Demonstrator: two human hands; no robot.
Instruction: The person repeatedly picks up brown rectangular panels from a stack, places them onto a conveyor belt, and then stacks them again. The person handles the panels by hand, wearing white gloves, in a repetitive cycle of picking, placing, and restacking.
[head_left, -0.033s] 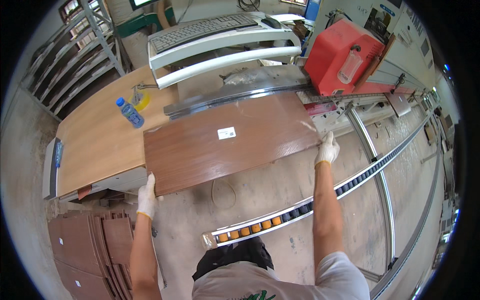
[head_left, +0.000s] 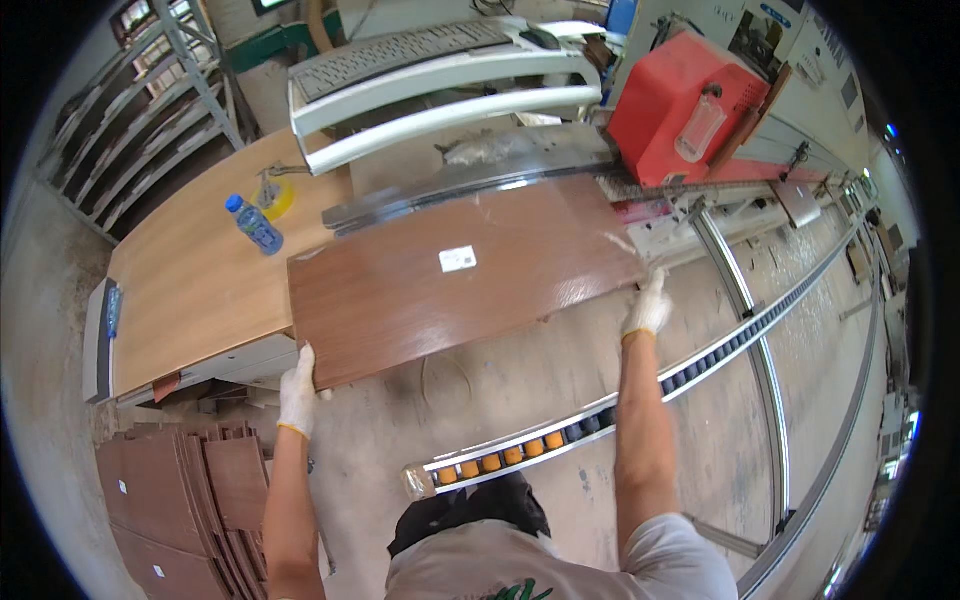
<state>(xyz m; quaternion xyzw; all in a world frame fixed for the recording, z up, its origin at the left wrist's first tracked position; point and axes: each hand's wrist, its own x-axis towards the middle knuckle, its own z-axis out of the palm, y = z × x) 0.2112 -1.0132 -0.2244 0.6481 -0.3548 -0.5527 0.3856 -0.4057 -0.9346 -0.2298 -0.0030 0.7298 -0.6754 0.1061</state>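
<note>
A long brown wood-grain board with a white label lies slanted in front of me. Its far edge is against a metal rail, and its left end reaches the light wooden tabletop. At the near left corner, my gloved left hand is closed on the board's edge. My right hand, also in a white glove, is at the right end, its fingers at the near corner. The undersides of the fingers are hidden.
A blue-capped bottle and a yellow tape roll are on the tabletop. A keyboard sits on a white stand behind the board. Right of it stands a red machine housing. A roller track crosses before me; brown panels are stacked lower left.
The board has slid slightly right and away from me. My right hand has shifted a little left and toward me at its corner. My left hand stays on its corner.
</note>
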